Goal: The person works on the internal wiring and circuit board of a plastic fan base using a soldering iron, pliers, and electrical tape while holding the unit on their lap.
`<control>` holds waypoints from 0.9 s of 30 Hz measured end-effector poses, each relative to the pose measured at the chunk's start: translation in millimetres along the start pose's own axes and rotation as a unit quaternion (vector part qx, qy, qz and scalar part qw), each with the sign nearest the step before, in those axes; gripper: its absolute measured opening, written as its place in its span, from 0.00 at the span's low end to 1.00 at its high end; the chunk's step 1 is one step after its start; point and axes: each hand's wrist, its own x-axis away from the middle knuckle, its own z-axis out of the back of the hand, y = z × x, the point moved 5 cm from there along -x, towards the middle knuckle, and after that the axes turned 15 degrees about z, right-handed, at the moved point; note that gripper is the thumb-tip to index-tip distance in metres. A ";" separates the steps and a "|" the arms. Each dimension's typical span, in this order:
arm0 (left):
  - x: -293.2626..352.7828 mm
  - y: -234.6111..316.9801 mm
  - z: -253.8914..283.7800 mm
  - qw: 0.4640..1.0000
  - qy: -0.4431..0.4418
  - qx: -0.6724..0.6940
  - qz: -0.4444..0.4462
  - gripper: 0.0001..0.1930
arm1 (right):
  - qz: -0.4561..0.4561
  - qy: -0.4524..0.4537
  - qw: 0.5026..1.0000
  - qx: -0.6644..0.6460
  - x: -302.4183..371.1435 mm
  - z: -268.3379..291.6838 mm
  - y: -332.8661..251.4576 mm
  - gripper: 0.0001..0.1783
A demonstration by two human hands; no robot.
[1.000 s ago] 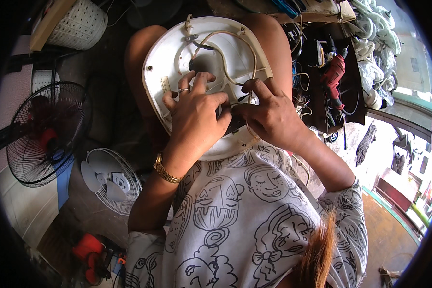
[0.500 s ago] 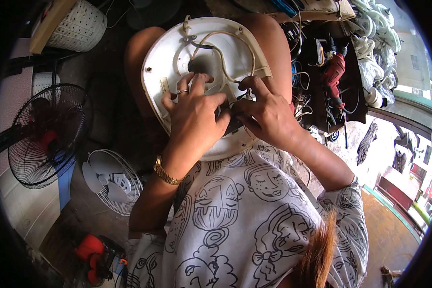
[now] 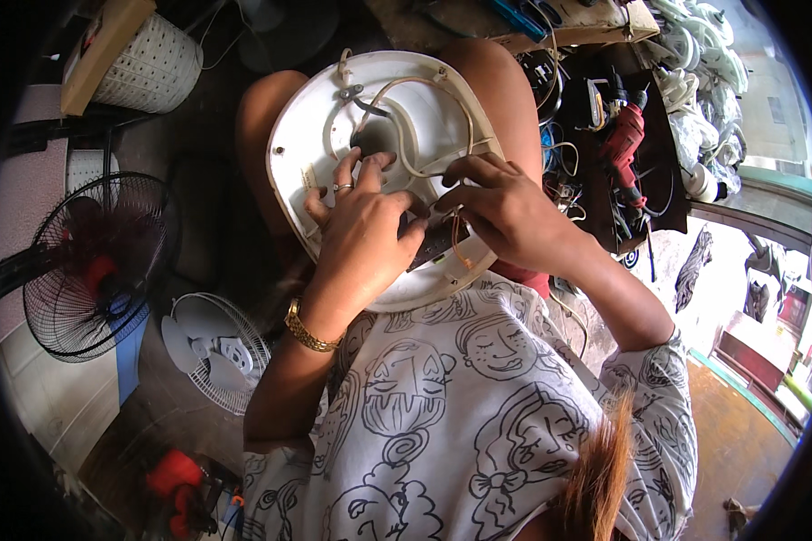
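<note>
Across my lap lies an upturned white plastic base point(image 3: 320, 117), rounded and hollow, possibly a fan base. A pale cord point(image 3: 406, 135) loops inside it, and a dark sleeved piece runs from the cord to a metal clip point(image 3: 351, 93). My left hand point(image 3: 367, 212) rests over the base's middle, fingers bent and spread apart, thumb beside a dark flat part point(image 3: 439, 242). My right hand point(image 3: 505, 207) is closed at the base's right side, thumb and fingers pinched at thin wires. An orange-brown wire point(image 3: 458, 239) hangs below those fingertips. The pinch itself is partly hidden.
A black fan with a wire cage point(image 3: 99, 266) stands at left, near a white fan head point(image 3: 212, 352) on the floor. At right, a red power drill point(image 3: 624, 144) lies in a dark tray among wires. Bagged white parts point(image 3: 708, 90) pile up beyond it.
The base sits slightly lower in view. My right hand has drawn a little away from my left, showing more of the dark part and the orange-brown wire between them.
</note>
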 end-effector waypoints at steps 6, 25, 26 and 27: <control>-6.7 5.3 1.8 0.997 -0.080 -0.002 -0.007 0.06 | -0.036 0.118 0.992 0.029 21.3 55.8 6.3 0.16; -2.3 -6.8 32.1 0.997 -0.046 0.055 -0.034 0.15 | -0.109 0.294 0.892 0.324 -53.8 138.3 239.1 0.16; -0.3 -8.2 36.5 0.995 -0.043 0.086 -0.015 0.15 | -0.144 0.298 0.882 0.336 -60.4 139.2 252.6 0.16; 3.8 -8.5 39.0 0.997 -0.022 0.069 -0.024 0.18 | -0.157 0.290 0.871 0.364 -70.4 135.7 261.1 0.15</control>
